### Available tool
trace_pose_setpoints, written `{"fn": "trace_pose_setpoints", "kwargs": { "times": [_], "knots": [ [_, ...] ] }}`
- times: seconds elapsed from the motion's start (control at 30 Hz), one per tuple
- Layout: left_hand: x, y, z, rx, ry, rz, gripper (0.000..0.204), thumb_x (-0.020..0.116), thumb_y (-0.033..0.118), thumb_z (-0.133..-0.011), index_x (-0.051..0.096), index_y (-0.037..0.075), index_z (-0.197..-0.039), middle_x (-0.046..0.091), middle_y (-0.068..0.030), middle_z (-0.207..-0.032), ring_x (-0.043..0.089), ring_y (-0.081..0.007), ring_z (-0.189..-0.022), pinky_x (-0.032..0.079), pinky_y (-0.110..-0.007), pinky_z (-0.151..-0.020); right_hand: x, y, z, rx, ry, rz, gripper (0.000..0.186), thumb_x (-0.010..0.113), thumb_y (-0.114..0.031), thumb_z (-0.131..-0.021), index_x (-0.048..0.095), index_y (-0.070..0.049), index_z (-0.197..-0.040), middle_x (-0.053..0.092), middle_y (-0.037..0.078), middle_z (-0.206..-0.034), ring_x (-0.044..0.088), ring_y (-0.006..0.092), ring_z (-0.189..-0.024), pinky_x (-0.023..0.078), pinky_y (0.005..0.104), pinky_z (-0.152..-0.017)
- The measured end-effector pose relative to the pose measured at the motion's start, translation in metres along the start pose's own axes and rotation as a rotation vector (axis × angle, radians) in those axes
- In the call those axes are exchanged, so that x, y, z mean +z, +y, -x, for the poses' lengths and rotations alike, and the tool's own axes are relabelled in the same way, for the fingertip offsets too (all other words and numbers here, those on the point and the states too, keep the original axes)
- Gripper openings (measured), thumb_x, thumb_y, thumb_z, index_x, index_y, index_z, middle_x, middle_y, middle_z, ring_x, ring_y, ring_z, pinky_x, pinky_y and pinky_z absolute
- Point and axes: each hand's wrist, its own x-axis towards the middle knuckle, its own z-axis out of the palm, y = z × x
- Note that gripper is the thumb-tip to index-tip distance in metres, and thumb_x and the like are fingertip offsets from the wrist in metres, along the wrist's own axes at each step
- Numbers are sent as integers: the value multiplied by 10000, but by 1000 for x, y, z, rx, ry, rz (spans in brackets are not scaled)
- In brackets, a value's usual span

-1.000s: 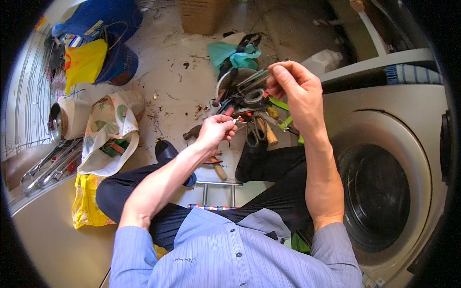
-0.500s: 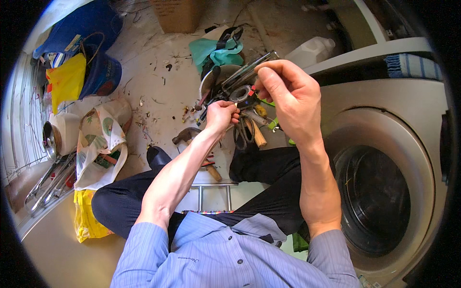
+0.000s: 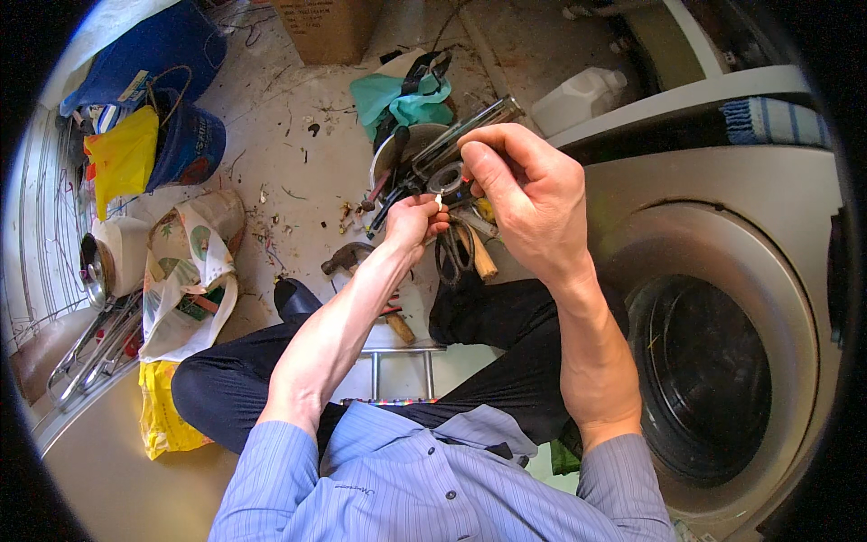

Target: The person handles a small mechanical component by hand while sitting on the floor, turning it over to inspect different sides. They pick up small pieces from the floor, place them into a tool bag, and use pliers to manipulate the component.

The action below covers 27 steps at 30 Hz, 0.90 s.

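My left hand [image 3: 413, 222] pinches a small white piece [image 3: 440, 200] between thumb and fingertips, in front of a heap of tools. My right hand [image 3: 533, 200] is raised to the right of it, thumb and forefinger pressed together; whatever they may hold is too small or hidden. A dark round ring, like a roll of tape [image 3: 444, 178], shows between the two hands. Below the left hand lie a hammer [image 3: 343, 259] and a wooden handle [image 3: 399, 327]. Another wooden handle [image 3: 485, 262] sticks out below the right hand.
A front-loading washing machine [image 3: 795, 271] stands close on my right. Beyond the hands are a teal bag [image 3: 388, 95], a white jug [image 3: 582, 98] and a cardboard box [image 3: 330, 32]. Blue buckets [image 3: 203, 144] and a patterned plastic bag [image 3: 167, 316] stand left. Scraps litter the floor.
My right hand has moved slightly left and down, nearer the left hand. The left hand stays nearly in place with the small white piece.
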Motion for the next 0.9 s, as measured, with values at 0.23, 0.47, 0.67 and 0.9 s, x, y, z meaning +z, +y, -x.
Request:
{"fn": "trace_pose_setpoints", "kwargs": {
  "times": [0.23, 0.47, 0.67, 0.9],
  "knots": [
    [0, 1, -4, -6, 44, -73, 85, 595, 43, -932, 608, -18, -990, 660, -87, -832, 627, -142, -620, 544, -252, -503, 3, 0, -3, -113, 8, 102, 108, 666, -71, -876, 681, 24, -923, 682, 147, -802, 661, 199, -689, 517, 305, -636],
    [22, 1, 18, 82, 201, -121, 137, 650, 120, -906, 656, -14, -938, 632, -47, -730, 542, -106, -549, 425, -239, -460, -5, 0, -4, -33, 47, 92, 96, 668, -53, -874, 680, 27, -925, 683, 147, -811, 657, 202, -684, 519, 306, -638],
    [25, 2, 1, 77, 227, -123, 139, 707, 109, -876, 646, -16, -869, 624, -46, -677, 537, -102, -486, 408, -242, -411, 0, -1, -5, -137, -4, 140, 89, 663, -49, -864, 678, 19, -919, 684, 163, -845, 680, 275, -730, 535, 334, -671],
    [25, -8, 17, 188, 233, -119, 180, 663, 143, -901, 666, -20, -977, 629, -29, -722, 538, -101, -553, 436, -234, -488, -5, 4, -6, -145, -11, 192, 76, 664, -50, -856, 673, 11, -900, 683, 171, -847, 683, 308, -750, 539, 350, -675]
  ]
}}
